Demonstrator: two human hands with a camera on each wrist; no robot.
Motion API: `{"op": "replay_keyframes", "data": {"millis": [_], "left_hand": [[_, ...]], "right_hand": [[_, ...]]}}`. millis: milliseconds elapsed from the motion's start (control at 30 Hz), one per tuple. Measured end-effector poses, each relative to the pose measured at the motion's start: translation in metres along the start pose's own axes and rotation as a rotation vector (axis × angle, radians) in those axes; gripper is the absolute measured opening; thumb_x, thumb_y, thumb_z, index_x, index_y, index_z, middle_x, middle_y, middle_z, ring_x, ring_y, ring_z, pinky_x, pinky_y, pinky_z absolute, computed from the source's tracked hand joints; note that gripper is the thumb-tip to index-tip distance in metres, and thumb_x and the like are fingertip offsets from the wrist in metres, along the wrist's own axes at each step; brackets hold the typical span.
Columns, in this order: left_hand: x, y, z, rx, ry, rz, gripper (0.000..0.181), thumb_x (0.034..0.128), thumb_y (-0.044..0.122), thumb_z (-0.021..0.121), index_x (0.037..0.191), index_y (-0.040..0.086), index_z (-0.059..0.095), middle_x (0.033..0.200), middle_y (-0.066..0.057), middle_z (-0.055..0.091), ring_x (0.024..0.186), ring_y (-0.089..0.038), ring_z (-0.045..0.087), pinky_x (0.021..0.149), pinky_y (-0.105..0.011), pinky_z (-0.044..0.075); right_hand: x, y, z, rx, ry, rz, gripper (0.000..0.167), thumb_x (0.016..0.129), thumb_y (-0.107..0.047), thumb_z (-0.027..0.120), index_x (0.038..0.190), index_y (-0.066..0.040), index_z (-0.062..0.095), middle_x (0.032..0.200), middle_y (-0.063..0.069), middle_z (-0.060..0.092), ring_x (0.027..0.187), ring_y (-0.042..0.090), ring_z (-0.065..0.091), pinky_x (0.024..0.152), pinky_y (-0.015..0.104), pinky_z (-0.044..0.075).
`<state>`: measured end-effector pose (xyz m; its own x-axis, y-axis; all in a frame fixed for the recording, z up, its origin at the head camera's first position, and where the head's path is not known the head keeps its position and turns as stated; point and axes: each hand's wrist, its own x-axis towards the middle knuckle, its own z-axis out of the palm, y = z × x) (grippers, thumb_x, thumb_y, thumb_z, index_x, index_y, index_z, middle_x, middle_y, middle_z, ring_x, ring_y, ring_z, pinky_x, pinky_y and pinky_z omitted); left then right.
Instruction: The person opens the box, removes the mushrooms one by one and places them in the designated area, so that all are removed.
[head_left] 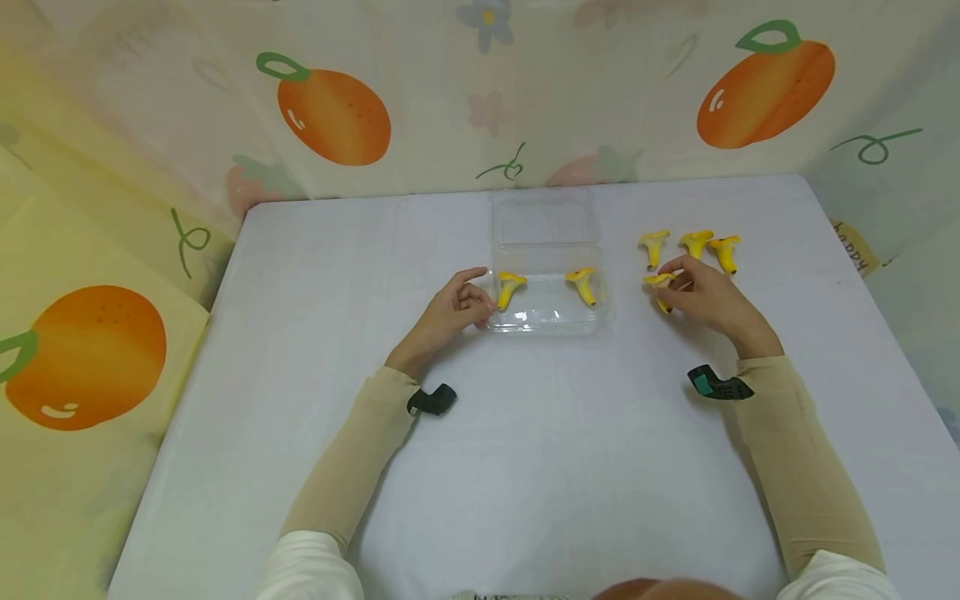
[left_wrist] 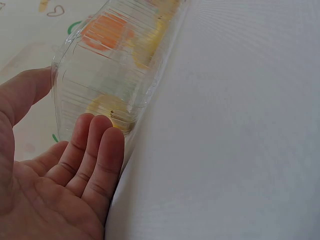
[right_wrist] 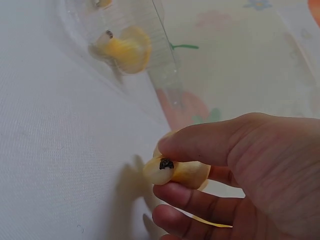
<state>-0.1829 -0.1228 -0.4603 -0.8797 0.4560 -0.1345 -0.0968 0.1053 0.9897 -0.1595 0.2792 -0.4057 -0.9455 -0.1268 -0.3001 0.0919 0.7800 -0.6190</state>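
Note:
In the head view, my right hand point(head_left: 705, 296) pinches a yellow, trumpet-shaped chanterelle mushroom point(head_left: 663, 305) between thumb and fingers. The right wrist view shows the dark tip of this mushroom's stem point(right_wrist: 166, 163) facing the camera. A clear plastic clamshell box point(head_left: 547, 322) lies with its lid point(head_left: 544, 218) folded back. Inside, one mushroom point(head_left: 511, 289) is at the left and another mushroom point(head_left: 582, 286) at the right. My left hand point(head_left: 452, 311) is at the box's left side, fingertips touching its wall, its fingers loosely extended in the left wrist view.
Beyond the right hand lie three more chanterelles: a left one point(head_left: 654, 248), a middle one point(head_left: 696, 242) and a right one point(head_left: 725, 252). All stand on a white-covered table point(head_left: 540, 467). A fruit-printed curtain point(head_left: 427, 108) hangs behind its far edge.

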Motion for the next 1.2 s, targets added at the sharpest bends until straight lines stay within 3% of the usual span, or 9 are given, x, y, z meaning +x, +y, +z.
{"op": "replay_keyframes", "data": {"millis": [600,1200], "left_hand": [[0.0000,0.0010,0.0004,-0.003,-0.003,-0.003,0.065,0.0953,0.002,0.062,0.154,0.007,0.034,0.103,-0.002,0.061,0.079,-0.009,0.062,0.075,-0.020,0.054],[0.0001,0.0000,0.0007,-0.019,-0.006,0.008,0.065,0.0945,0.001,0.062,0.153,0.006,0.035,0.101,-0.002,0.061,0.079,-0.009,0.062,0.073,-0.020,0.055]], "right_hand": [[0.0023,0.0040,0.0009,-0.023,-0.039,0.019,0.050,0.102,-0.033,0.057,0.138,0.000,0.045,0.122,0.027,0.055,0.107,0.039,0.056,0.087,0.045,0.047],[-0.0003,0.0001,-0.0004,-0.022,-0.072,0.047,0.055,0.100,-0.032,0.060,0.142,-0.002,0.041,0.126,0.027,0.055,0.108,0.037,0.057,0.087,0.042,0.048]]}}
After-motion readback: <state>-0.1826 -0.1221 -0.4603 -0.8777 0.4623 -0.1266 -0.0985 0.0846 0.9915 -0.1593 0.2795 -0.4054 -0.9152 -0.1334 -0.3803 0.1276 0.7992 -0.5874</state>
